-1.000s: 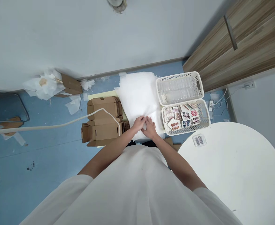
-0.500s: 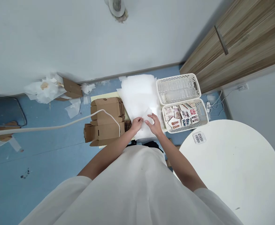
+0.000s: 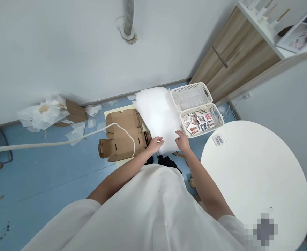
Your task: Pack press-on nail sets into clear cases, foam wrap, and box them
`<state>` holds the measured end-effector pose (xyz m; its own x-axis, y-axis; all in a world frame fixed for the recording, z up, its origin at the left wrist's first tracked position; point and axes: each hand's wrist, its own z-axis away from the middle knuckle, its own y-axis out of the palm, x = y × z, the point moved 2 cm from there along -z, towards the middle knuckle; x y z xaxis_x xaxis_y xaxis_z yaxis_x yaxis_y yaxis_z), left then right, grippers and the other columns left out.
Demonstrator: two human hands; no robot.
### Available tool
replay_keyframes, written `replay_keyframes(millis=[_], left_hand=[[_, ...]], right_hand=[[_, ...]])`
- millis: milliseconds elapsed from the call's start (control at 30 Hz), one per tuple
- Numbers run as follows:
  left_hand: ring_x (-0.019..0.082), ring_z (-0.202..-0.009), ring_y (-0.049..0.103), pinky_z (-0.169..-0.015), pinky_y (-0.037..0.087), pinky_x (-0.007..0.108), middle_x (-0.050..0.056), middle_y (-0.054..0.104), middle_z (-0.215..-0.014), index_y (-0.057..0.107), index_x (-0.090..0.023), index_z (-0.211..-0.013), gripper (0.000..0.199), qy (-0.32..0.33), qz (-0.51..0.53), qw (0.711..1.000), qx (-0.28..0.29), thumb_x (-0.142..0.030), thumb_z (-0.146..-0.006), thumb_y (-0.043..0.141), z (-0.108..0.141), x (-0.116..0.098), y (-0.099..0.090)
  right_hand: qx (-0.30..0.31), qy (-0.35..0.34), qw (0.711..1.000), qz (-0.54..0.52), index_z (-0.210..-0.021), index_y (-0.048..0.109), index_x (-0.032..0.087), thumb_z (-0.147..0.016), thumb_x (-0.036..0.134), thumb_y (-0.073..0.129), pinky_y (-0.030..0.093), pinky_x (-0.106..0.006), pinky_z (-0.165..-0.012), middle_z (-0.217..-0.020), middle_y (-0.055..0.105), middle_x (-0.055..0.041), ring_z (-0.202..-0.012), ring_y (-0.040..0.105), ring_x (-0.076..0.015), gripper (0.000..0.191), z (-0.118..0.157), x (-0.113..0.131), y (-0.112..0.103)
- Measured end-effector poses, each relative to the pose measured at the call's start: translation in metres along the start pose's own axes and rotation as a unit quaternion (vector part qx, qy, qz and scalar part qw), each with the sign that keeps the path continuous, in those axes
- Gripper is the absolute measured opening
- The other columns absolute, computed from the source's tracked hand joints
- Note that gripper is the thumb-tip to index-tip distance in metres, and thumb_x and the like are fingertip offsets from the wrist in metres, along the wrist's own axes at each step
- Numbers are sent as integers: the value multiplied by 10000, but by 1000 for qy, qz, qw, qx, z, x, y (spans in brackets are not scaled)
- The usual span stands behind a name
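My left hand [image 3: 156,144] is over the lower left edge of a stack of white, thin sheets [image 3: 157,111], its fingers curved and slightly apart with nothing seen in them. At the right edge of the stack is my right hand [image 3: 182,141], fingers loosely bent, the index finger stretched out toward the sheets. It also holds nothing that I can see. Just beyond it stands a white basket [image 3: 218,122] with cards of coloured press-on nails [image 3: 202,121]. Whether either hand touches the sheets I cannot tell.
Flat brown cardboard boxes [image 3: 126,139] lie left of the sheets, crossed by a white cable [image 3: 90,133]. Another white basket [image 3: 206,91] holds clear plastic pieces. To the right, a round white table [image 3: 258,167] bears a small clear case [image 3: 218,140]. A wooden cabinet [image 3: 237,52] stands behind.
My hands have moved apart, and the small translucent piece that was between them no longer shows. The camera view has shifted, bringing the cabinet top into sight.
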<state>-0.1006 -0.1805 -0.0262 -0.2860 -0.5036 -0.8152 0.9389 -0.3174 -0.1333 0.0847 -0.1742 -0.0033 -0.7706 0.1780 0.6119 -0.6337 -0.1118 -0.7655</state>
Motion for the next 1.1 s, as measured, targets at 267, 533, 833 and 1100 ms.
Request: replay_keyframes(millis=[267, 533, 833, 1100], left_hand=[[256, -1232, 417, -932, 398, 329, 144, 342, -1398, 392, -179, -1301, 578, 14, -78, 997, -20, -365, -781, 562, 7, 5, 23], [257, -1327, 293, -1024, 323, 344, 139, 107, -1503, 96, -208, -1426, 806, 10, -119, 991, 56, -500, -796, 505, -4, -4, 73], [220, -1162, 509, -904, 432, 304, 156, 464, -1330, 197, -164, -1410, 760, 15, -128, 969, 211, -356, -784, 582, 31, -9, 188], [155, -863, 612, -798, 481, 303, 90, 622, -1020, 327, -173, -1354, 685, 125, -203, 939, 246, -134, -721, 586, 53, -10, 274]], right_hand=[[-17, -68, 989, 129, -1290, 475, 169, -758, 40, 346, 390, -449, -971, -1391, 411, -65, -1221, 432, -270, 562, 63, 9, -40], [-202, 6, 979, 23, -1298, 462, 216, -810, 124, 355, 407, -410, -998, -1355, 450, -53, -1239, 423, -222, 508, 135, -25, -73], [-351, 152, 915, -130, -1259, 483, 216, -810, 204, 379, 525, -365, -732, -1336, 455, -115, -993, 580, -208, 461, 237, -105, -94], [-407, 252, 865, -153, -1260, 476, 184, -806, 225, 391, 467, -404, -892, -1305, 476, -118, -1187, 461, -230, 463, 312, -183, -96]])
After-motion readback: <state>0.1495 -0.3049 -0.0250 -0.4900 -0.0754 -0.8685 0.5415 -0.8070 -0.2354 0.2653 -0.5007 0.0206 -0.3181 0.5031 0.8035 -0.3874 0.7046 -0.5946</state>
